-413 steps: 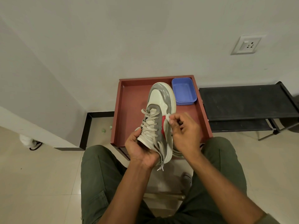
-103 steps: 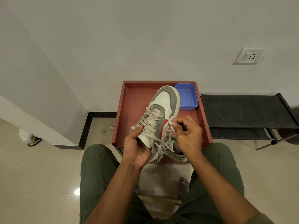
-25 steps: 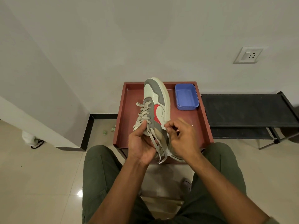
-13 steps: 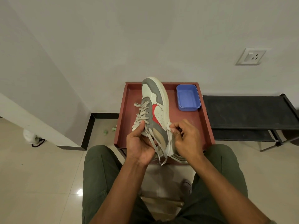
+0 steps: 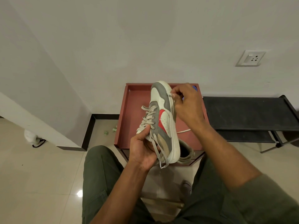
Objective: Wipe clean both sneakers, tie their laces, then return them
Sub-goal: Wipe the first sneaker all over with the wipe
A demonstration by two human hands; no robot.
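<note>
Grey-and-white sneaker (image 5: 162,120) tilted over the red tray (image 5: 127,120), I am gripping its heel end and loose laces (image 5: 148,118) in my closed left hand (image 5: 143,151) while my right hand (image 5: 186,104) is pinching something small and pale against the toe's sole edge, best rubbed in short, firm strokes.

Olive-green trousers (image 5: 100,183); olive sleeve (image 5: 271,199) on right arm; bare forearms.

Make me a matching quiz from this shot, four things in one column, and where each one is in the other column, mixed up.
1. sneaker
2. tray
3. wall socket
4. black rack

A. on the wall, upper right
B. held in the left hand
C. against the wall, right of the tray
D. under the held sneaker

Pairs: 1-B, 2-D, 3-A, 4-C
</note>
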